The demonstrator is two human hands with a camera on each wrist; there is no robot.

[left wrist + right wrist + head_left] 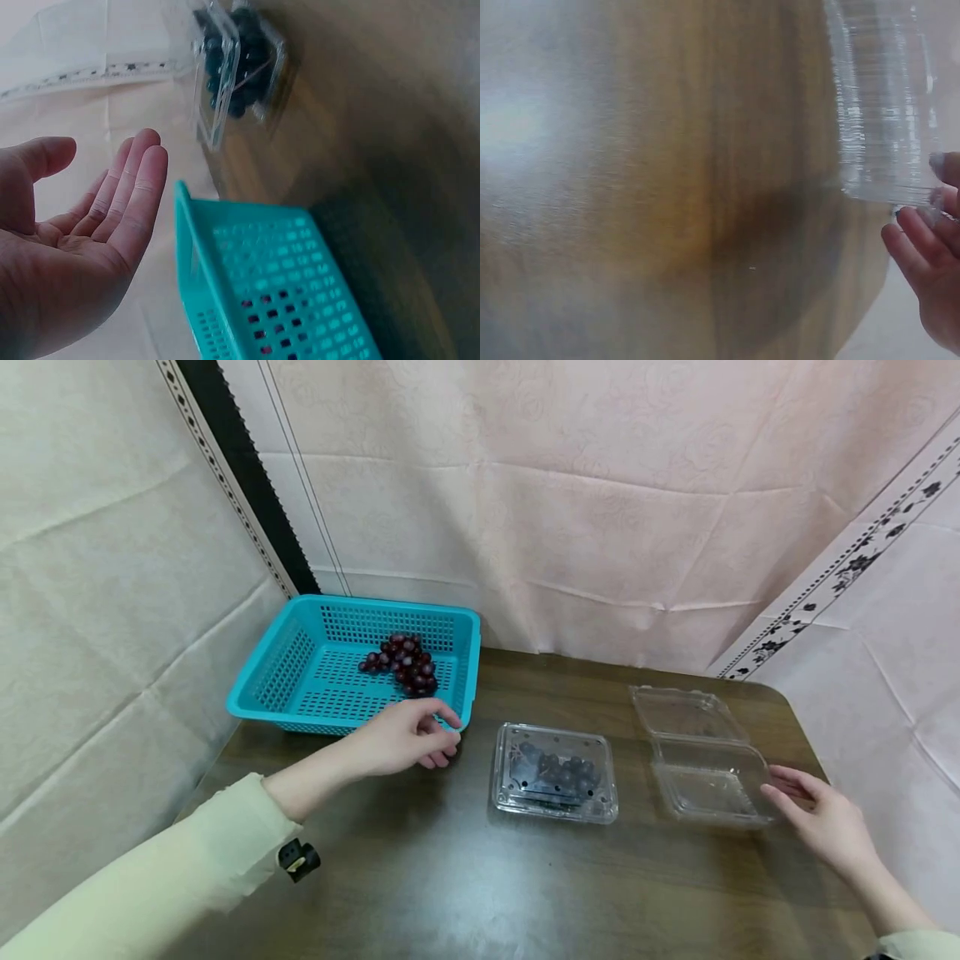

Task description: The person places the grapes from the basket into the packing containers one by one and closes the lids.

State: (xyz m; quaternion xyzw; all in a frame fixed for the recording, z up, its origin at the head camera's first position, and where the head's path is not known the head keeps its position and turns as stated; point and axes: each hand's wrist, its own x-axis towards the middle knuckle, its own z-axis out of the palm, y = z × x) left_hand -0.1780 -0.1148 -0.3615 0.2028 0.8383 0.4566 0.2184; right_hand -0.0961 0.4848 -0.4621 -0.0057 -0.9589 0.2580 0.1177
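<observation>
My left hand (411, 735) hovers by the front right corner of a blue plastic basket (251, 697), its fingers loosely bent with nothing in them. A bunch of dark red grapes (405, 664) lies inside that basket. On the table's right side, my right hand (821, 817) pinches the edge of a clear plastic clamshell container (716, 785), thumb on one side and fingers on the other. Its lid is folded back and no fruit shows in it. Between the hands sits a closed clear clamshell box (555, 772) with dark grapes (251, 64) inside.
Everything stands on a brown wooden table (465, 877) with a rounded far right corner. Pale patterned cloth (570, 510) hangs behind it and along both sides. A small black device (298, 858) is strapped at the left wrist.
</observation>
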